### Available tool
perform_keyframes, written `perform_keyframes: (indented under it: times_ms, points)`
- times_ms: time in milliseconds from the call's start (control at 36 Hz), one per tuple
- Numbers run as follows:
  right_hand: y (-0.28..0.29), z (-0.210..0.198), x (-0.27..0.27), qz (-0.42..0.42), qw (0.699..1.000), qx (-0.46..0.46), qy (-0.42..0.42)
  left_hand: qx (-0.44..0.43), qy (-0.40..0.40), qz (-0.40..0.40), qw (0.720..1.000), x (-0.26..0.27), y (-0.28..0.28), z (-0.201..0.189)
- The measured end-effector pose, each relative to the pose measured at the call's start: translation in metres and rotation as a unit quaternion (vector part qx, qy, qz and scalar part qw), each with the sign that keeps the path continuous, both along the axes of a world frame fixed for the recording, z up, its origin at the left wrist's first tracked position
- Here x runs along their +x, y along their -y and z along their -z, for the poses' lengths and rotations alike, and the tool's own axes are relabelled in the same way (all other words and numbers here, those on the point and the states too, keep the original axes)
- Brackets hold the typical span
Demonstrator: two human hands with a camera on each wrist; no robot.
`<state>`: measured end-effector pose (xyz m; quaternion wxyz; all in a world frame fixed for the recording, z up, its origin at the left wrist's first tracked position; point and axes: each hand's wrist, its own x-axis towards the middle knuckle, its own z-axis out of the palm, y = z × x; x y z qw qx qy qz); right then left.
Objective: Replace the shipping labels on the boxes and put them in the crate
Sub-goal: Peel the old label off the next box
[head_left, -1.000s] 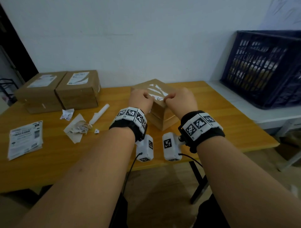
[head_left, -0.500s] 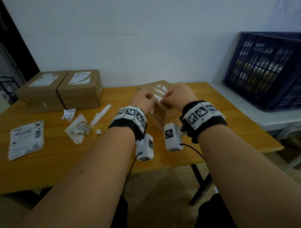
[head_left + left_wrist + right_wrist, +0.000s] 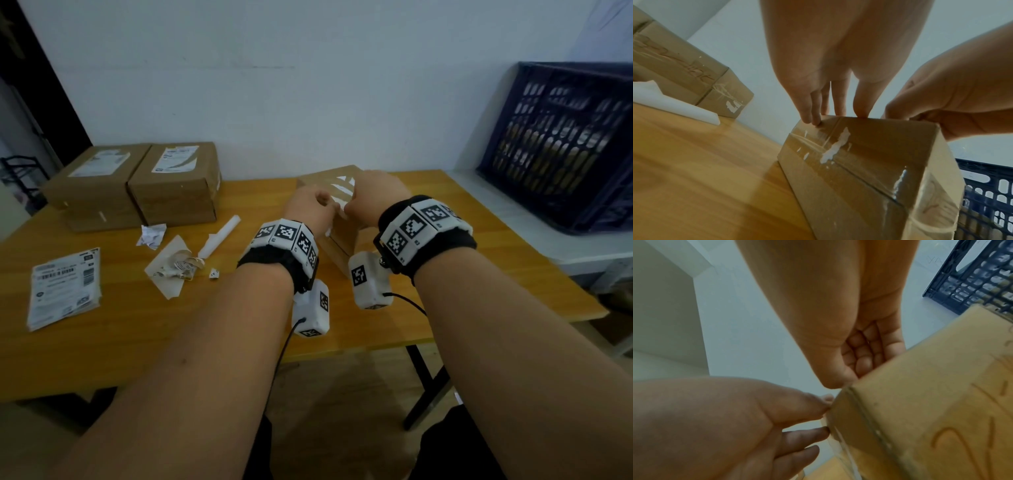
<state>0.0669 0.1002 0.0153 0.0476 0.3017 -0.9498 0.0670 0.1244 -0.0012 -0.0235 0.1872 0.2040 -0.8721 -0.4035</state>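
Since 1 second earlier both hands had shifted along the tilted box (image 3: pixel 337 236) on the surface (image 3: pixel 428 301), left hand (image 3: pixel 310 214) and right hand (image 3: pixel 371 197) pinching label scraps; stiff, light cardboard, best held by edges.

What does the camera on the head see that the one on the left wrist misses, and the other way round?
Only the head view shows the stack of new labels, the torn paper scraps, the white labels on top of the two far boxes and both wristbands.

Only the left wrist view shows the left hand's fingers touching the box's top edge, and the white label residue on its taped side.

Both show the box being worked on, both hands, the wooden table and the blue crate.
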Motion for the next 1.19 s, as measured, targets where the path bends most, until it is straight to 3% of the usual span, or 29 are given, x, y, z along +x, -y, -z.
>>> perform_keyframes:
  times_ms: [194,306,417,667,944,1194]
  points:
    - [-0.005,-0.001,-0.002,0.015,0.999,-0.009,0.028,0.004,0.0,-0.003,1.0,0.0,0.0,0.001]
    - [-0.012,-0.004,-0.007,0.028,0.99,-0.092,0.105,-0.001,-0.002,-0.007,1.0,0.0,0.0,0.001]
    - [-0.022,-0.005,-0.008,0.031,0.959,-0.217,0.18,0.001,0.003,-0.005,1.0,0.0,0.001,0.001]
    - [-0.025,0.0,-0.004,0.009,0.983,-0.143,0.113,0.001,0.001,-0.005,1.0,0.001,0.0,0.001]
    - [-0.017,0.006,-0.005,-0.026,0.999,-0.038,-0.019,-0.006,0.013,0.007,1.0,0.001,-0.001,-0.001]
    - [-0.021,0.009,-0.009,-0.032,0.997,-0.066,-0.022,0.053,0.005,0.018,0.998,0.006,-0.005,-0.001]
